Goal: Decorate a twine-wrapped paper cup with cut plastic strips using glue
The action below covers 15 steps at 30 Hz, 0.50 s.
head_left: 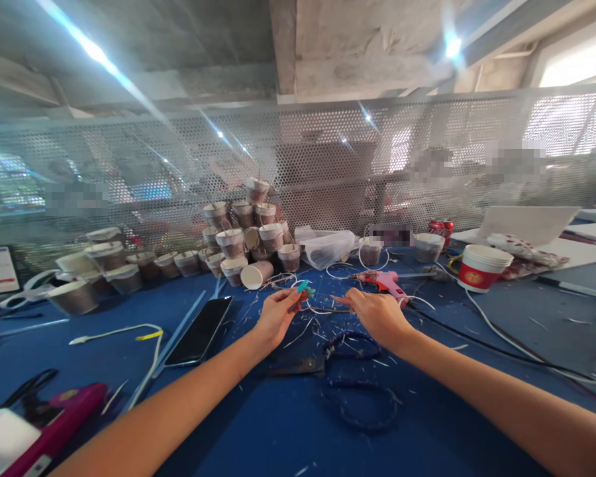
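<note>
Small blue-green piece (305, 289): pinched between the thumb and fingers of my left hand (277, 317), above the middle of the blue table (258, 437). My right hand (377, 318) is just across from it, palm down, its fingertips drawn together; whether they grip anything thin I cannot tell. The two hands are near each other but apart. Beneath and about them: pale scraps and loops of thin white cord, strewn over the tabletop. Just beyond my right hand: a pink glue gun (390, 283), lying on its side. Nearer to me, between my forearms: large scissors (312, 366) with dark blue wrapped handles. Left of my left hand: a phone (199, 331), dark screen upward, and a white cable (156, 348) with a yellow tag. Beyond the hands: brownish, white-rimmed small pots (230, 243), stacked in a heap. Farther right: a white cup with a red band (481, 270) and a red can (442, 230). Behind all: a perforated screen (322, 172).
</note>
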Motion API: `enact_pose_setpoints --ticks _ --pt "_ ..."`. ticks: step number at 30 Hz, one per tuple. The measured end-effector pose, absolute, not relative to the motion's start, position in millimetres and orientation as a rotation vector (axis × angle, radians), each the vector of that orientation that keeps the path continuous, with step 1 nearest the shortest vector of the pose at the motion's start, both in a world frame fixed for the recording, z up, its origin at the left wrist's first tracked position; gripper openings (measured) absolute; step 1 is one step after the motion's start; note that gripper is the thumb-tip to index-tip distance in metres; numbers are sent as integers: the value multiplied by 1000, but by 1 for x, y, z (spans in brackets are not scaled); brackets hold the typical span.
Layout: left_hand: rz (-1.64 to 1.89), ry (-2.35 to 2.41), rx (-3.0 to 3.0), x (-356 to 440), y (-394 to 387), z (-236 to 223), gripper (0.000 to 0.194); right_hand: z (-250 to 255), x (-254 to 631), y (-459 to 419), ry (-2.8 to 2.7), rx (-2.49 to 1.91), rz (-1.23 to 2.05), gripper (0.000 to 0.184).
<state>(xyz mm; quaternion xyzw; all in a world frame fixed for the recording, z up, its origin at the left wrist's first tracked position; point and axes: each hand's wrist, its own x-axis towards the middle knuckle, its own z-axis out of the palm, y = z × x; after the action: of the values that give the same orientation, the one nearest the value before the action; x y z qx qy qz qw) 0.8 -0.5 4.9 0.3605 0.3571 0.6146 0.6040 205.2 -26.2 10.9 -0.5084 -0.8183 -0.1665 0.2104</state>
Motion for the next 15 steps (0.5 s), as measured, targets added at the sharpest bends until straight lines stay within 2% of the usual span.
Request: enact_pose_setpoints --ticks 11,15 --pt "1469 816 790 -1 5 1 17 6 210 -23 -2188 -1275 -464 28" --pt "1452 807 810 -1 5 0 19 6 209 -23 -2220 -1284 -478 24"
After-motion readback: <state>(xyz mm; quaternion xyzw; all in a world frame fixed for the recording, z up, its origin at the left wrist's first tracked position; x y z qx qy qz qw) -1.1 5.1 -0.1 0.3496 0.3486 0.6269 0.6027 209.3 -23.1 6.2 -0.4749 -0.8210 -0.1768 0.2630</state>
